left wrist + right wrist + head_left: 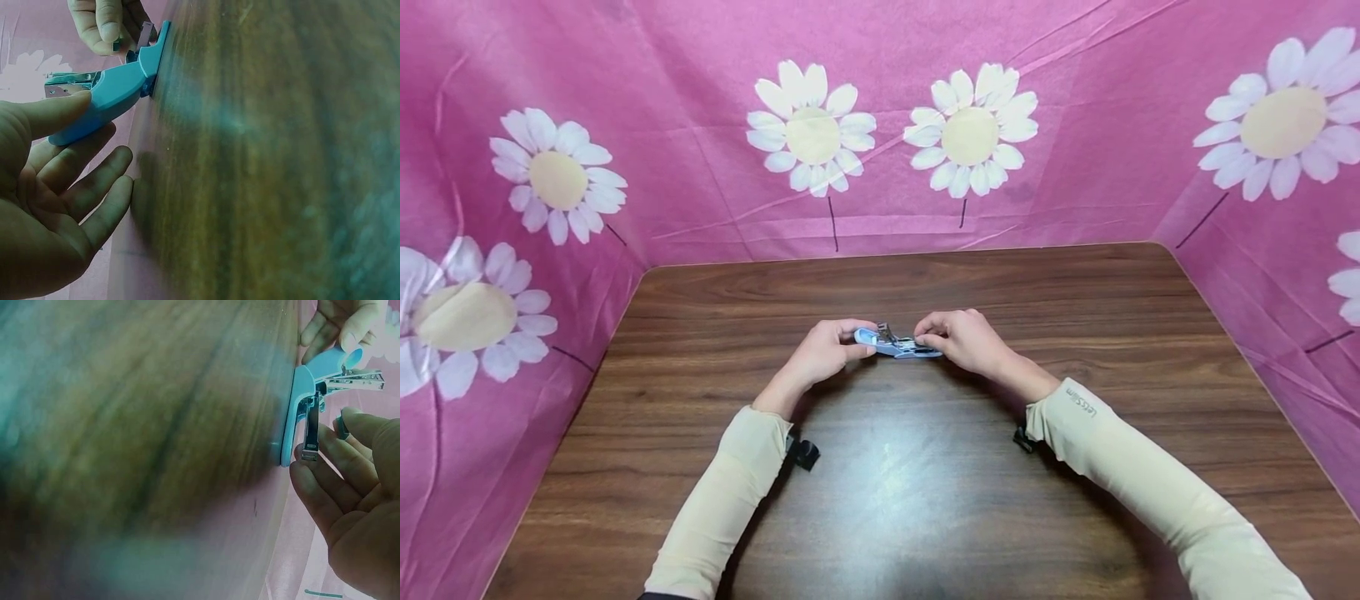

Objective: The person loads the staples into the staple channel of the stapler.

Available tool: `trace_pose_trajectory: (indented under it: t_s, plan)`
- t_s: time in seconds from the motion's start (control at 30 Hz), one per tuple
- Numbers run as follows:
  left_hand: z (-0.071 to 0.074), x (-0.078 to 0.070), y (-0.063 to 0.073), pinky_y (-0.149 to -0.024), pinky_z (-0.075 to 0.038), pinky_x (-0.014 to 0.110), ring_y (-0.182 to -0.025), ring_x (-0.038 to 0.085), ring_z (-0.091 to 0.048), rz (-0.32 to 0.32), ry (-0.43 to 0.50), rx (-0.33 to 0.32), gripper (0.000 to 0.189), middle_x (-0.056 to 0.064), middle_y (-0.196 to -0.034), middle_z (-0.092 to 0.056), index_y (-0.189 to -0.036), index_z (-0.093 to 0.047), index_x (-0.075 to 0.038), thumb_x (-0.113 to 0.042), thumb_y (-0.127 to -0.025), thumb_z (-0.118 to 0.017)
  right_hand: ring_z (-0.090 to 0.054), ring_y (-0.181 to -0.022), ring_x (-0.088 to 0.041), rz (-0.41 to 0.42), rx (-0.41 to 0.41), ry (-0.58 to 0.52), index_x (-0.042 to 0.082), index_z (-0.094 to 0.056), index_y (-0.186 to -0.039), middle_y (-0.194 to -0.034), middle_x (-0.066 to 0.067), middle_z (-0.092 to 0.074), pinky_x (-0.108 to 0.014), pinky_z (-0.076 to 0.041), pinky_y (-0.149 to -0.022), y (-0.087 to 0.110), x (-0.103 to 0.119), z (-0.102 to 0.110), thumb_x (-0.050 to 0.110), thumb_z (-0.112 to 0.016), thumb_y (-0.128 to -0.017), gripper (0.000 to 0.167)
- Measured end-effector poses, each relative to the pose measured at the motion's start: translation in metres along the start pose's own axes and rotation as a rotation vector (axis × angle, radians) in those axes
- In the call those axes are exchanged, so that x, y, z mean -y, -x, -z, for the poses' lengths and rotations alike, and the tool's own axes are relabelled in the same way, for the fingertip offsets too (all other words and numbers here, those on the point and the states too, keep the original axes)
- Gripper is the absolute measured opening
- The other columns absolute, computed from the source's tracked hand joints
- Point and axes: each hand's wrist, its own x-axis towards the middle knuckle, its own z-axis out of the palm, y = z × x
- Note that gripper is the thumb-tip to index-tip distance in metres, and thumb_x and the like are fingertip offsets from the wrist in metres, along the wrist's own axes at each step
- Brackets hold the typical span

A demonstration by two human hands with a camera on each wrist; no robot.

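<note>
A light blue stapler (119, 94) is swung wide open over the table, its base at the tabletop. My left hand (823, 354) grips its raised blue top cover between thumb and fingers; the outer fingers are spread loose in the left wrist view. Beside the cover, a metal inner part (356, 380) sticks out. The metal staple channel (311, 434) lies along the base. Close over that channel is my right hand (966, 342), which pinches a short strip of staples (341, 427) between thumb and finger. Its other fingers reach beside the base's end.
The stapler is at the middle of a brown wood-grain table (715, 300). Pink cloth (887, 33) with white daisies stands along the back and both sides. A black wrist strap piece (805, 454) juts from the left sleeve, another (1024, 439) from the right.
</note>
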Motion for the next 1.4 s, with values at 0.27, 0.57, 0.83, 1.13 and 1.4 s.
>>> trace_pose_trajectory:
  t_s: [0.27,0.57,0.83,1.13,1.4]
  plan:
    - [-0.001,-0.0001,0.0002,-0.086,-0.045,0.028,-0.095,0.014,-0.061,-0.008,-0.005,-0.004,0.036,0.004,-0.115,-0.077,-0.126,-0.072,-0.014,-0.019,-0.091,-0.076,-0.071,-0.082,-0.008,0.0,0.014,0.01,0.021,-0.077,-0.097,-0.088,0.007,-0.08,-0.039,-0.053,-0.078,-0.0001,0.0011,-0.0012,0.027,-0.074,-0.093,0.008]
    - [-0.002,-0.0009,-0.0004,-0.085,-0.045,0.028,-0.094,0.015,-0.06,-0.013,-0.013,-0.008,0.035,0.004,-0.116,-0.077,-0.126,-0.072,-0.015,-0.019,-0.091,-0.076,-0.072,-0.085,-0.01,-0.007,0.012,0.029,0.021,-0.077,-0.096,-0.089,0.006,-0.08,-0.041,-0.053,-0.08,0.0005,0.0013,-0.0025,0.027,-0.074,-0.093,0.008]
    - [-0.0016,0.0017,-0.002,-0.083,-0.044,0.029,-0.091,0.015,-0.059,-0.017,-0.007,-0.01,0.035,0.003,-0.115,-0.077,-0.126,-0.072,-0.016,-0.02,-0.091,-0.076,-0.074,-0.087,-0.012,0.0,0.014,0.057,0.02,-0.077,-0.097,-0.091,0.005,-0.08,-0.042,-0.054,-0.081,-0.0004,0.001,-0.0057,0.027,-0.074,-0.093,0.009]
    - [-0.0008,0.0008,-0.0015,-0.089,-0.045,0.031,-0.098,0.017,-0.062,-0.015,-0.016,-0.012,0.035,0.003,-0.117,-0.077,-0.126,-0.072,-0.016,-0.02,-0.091,-0.076,-0.074,-0.088,-0.012,0.005,0.011,0.073,0.02,-0.077,-0.097,-0.092,0.004,-0.08,-0.042,-0.055,-0.081,-0.0007,0.0009,-0.0063,0.027,-0.074,-0.093,0.008]
    - [-0.0015,0.0003,-0.0012,-0.081,-0.045,0.029,-0.089,0.016,-0.059,-0.009,-0.021,-0.008,0.035,0.003,-0.116,-0.077,-0.126,-0.072,-0.016,-0.02,-0.092,-0.075,-0.075,-0.088,-0.014,0.008,0.014,0.086,0.021,-0.077,-0.097,-0.093,0.003,-0.08,-0.042,-0.056,-0.081,0.0003,0.0011,-0.006,0.027,-0.074,-0.093,0.008]
